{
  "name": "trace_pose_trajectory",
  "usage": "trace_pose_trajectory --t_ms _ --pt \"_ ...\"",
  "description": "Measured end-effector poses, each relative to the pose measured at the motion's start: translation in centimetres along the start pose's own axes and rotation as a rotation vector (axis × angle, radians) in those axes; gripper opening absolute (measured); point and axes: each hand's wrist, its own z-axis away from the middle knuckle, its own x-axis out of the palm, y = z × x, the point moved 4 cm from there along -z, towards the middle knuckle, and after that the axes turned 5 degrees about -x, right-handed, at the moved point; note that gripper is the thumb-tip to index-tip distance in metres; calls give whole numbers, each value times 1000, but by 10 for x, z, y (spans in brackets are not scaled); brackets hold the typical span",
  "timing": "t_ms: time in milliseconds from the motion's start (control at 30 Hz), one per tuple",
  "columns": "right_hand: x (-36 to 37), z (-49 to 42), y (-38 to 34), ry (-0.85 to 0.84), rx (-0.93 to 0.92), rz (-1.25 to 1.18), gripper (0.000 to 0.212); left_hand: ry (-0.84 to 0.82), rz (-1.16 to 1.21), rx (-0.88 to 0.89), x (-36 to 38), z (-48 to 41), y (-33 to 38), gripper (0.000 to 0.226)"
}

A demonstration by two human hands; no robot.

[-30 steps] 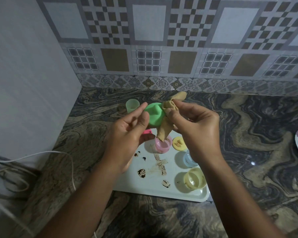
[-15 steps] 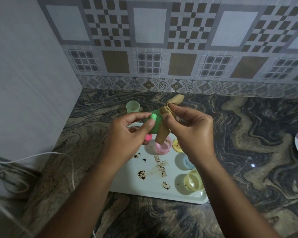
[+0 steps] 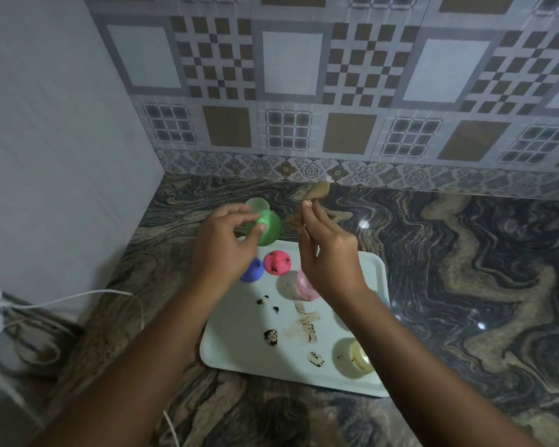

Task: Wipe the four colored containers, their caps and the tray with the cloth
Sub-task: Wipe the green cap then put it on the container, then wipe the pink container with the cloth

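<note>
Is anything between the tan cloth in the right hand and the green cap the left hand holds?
Nothing visible. The right hand pinches the tan cloth just right of the round green plastic cap gripped by the left hand; only an open gap separates them.

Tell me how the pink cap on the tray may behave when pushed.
The pink cap looks small and plastic, so probably light. Its rounded shape may rock or slide on the smooth tray. Dark smears might make it sticky.

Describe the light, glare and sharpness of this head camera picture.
Head view: dim, bluish light; white glints on the polished marbled stone counter; the tan cloth pinched in the right hand is motion-blurred, the round green plastic cap in the left hand soft-edged; tile lines bow near the edges.
</note>
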Motion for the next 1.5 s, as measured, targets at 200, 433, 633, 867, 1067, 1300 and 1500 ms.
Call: trace_pose_trajectory --t_ms 200,433,633,867,1067,1300,1500 --pt "60 -42 43 -375 4 162 56 -53 -199 -13 22 -55 -32 22" --pt "104 -77 75 -533 69 328 61 -42 -343 -150 49 -110 -64 26" --pt "110 -83 90 -483 117 263 34 -172 -387 -152 83 -127 -86 19" --pt "107 -80 96 -404 153 191 37 -245 -370 -170 104 -132 -95 17" --pt "103 -78 90 -360 169 145 37 -239 -377 -95 109 -123 -101 22" --pt "95 -71 84 -337 242 103 40 -293 -409 -80 112 -109 -106 30" --pt "81 -60 76 -313 261 59 49 -429 -564 -84 104 -119 -94 35"
